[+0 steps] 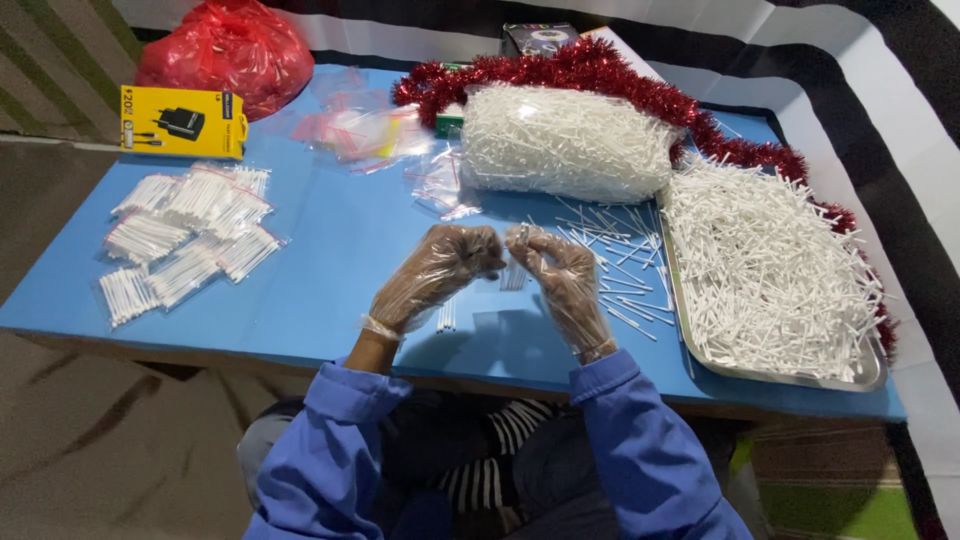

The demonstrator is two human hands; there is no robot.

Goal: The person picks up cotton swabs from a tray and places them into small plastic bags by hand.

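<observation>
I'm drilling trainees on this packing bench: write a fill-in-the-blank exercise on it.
1. Both hands, left and right, wear clear plastic ____.
2. The metal tray heaped with white sticks lies to the person's ____.
3. The tinsel behind the big bag of sticks is ____.
4. The filled small packets lie on a ____ table.

Missing words: gloves; right; red; blue

Single head view, looking steeply down, close over blue table (330,260), facing forward.
</observation>
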